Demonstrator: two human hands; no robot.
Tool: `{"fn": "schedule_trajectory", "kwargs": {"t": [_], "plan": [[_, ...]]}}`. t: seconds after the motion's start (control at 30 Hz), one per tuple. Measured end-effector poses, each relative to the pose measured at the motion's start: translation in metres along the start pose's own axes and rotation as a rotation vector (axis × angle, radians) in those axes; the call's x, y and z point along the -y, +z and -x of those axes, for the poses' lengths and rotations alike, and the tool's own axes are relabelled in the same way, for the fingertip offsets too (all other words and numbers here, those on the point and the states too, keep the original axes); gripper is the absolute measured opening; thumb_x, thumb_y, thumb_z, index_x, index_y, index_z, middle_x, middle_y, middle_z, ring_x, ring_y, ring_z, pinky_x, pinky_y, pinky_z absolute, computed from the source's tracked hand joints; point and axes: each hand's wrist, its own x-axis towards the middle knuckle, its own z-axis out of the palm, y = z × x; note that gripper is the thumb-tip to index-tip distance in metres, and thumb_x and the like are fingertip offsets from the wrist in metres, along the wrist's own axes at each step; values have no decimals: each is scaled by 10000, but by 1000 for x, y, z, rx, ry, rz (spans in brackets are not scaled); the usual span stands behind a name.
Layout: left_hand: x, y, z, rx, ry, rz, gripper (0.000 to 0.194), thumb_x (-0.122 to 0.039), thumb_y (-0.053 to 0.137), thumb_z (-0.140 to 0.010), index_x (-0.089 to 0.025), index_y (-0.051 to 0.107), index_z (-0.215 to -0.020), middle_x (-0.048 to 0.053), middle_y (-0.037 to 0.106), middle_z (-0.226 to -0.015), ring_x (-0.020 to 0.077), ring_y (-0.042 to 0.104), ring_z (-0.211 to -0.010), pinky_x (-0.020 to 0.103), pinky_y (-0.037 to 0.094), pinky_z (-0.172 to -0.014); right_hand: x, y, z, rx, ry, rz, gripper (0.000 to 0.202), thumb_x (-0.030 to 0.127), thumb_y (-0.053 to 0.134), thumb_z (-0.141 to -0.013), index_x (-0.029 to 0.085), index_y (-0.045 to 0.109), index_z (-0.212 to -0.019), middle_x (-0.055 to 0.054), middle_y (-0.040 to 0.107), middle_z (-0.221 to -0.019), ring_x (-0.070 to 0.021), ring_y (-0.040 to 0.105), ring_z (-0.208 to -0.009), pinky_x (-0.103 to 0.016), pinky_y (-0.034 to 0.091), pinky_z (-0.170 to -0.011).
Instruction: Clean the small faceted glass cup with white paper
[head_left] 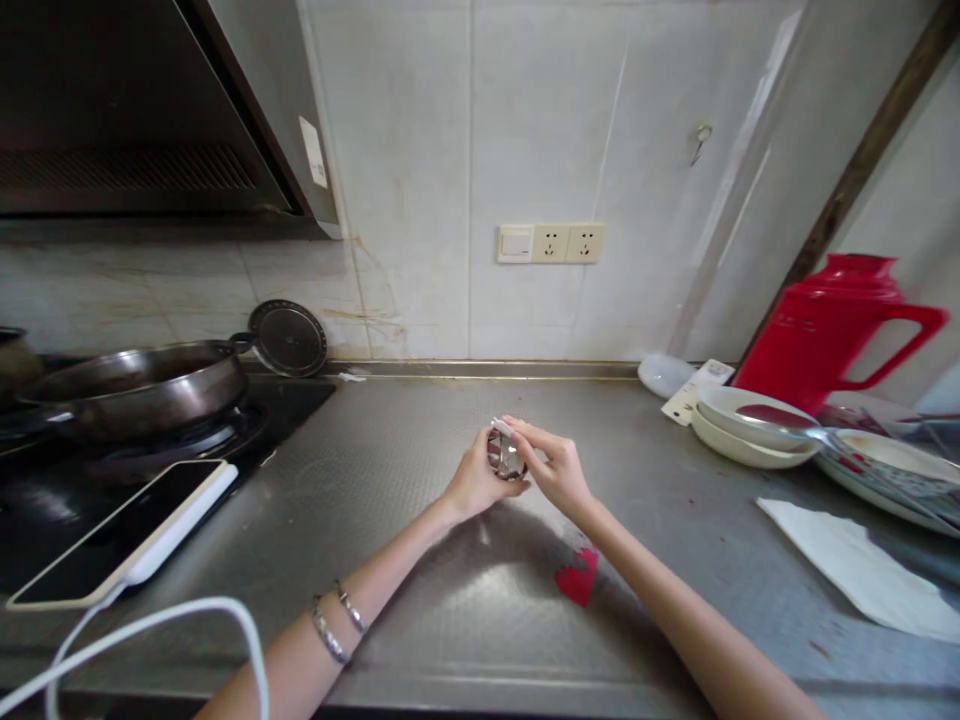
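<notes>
Over the middle of the counter, a small shiny thing is held up to the person by both hands. It is clasped by the left hand, with its left side and bottom wrapped. Its top and right side are touched by the right hand, with the fingers bent; it cannot be told if they are clamped on it. A white bit is seen by the fingertips, too small to be named. Whether the counter is touched by the shiny thing cannot be told.

Nearer the front edge, a red scrap is seen just beside the right arm. By the right edge, white paper is laid. Toward the back right corner, bowls are stacked in front of a red jug. At the left edge, a phone is set near a pan.
</notes>
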Motion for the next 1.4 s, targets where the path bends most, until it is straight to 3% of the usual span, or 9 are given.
{"fn": "schedule_trajectory", "kwargs": {"t": [0.1,0.17,0.27,0.43,0.7,0.97,1.23,1.3,1.4], "plan": [[2,2,-1,-13,-3,-28,759,-263,844,-523,-157,458,-1168,78,654,-999,206,645,-871,348,502,-806,-2,-2,-2,-37,131,-48,296,405,508,-892,260,708,-1054,-29,691,-1109,-271,650,-1040,-448,528,-914],[3,2,-2,-36,-18,0,724,-254,845,-524,-150,477,-1139,88,655,-1016,207,643,-896,354,496,-828,-2,-3,-2,-34,127,-59,295,417,512,-888,264,713,-1039,-29,695,-1098,-274,652,-1035,-459,525,-915],[3,1,-5,-37,38,63,709,-220,838,-532,-158,485,-1144,122,620,-1160,226,613,-1033,374,464,-919,1,-3,0,9,-23,-31,264,366,516,-892,278,704,-1055,-23,686,-1124,-257,620,-1100,-478,458,-1008],[-3,1,-2,78,125,89,713,-180,804,-567,-167,492,-1208,133,575,-1257,254,577,-1118,384,453,-958,4,-2,3,114,-219,27,276,283,508,-893,289,674,-1113,-12,655,-1186,-233,574,-1168,-483,398,-1074],[-2,3,-1,-29,51,1,787,-215,838,-523,-165,468,-1215,96,637,-1125,223,619,-1004,355,477,-900,-4,-3,0,-73,-1,53,278,347,477,-907,278,705,-1051,-24,713,-1064,-267,661,-1019,-435,541,-898],[-12,2,5,-87,81,-211,604,-290,794,-578,-173,505,-1095,42,667,-947,164,625,-777,258,486,-684,9,-6,2,30,-271,55,295,224,500,-882,283,678,-1110,-6,687,-1128,-230,617,-1107,-443,462,-1030],[-16,6,9,-88,125,-252,752,-303,814,-545,-184,470,-1203,49,659,-1002,180,635,-828,276,496,-733,8,-3,0,-158,6,-3,251,322,515,-893,235,729,-991,-33,732,-1003,-264,687,-955,-407,568,-851],[-16,6,8,-112,101,-227,723,-323,810,-557,-175,480,-1183,51,664,-983,178,639,-816,275,498,-726,6,-3,0,-176,-13,15,244,304,514,-894,244,723,-1005,-28,728,-1019,-258,685,-965,-401,569,-854],[-16,5,7,-157,95,-227,649,-324,795,-576,-173,497,-1132,53,670,-983,180,641,-836,270,497,-732,8,-3,2,-141,-189,63,267,226,507,-891,256,691,-1081,-22,708,-1081,-239,656,-1040,-428,513,-963]]}}
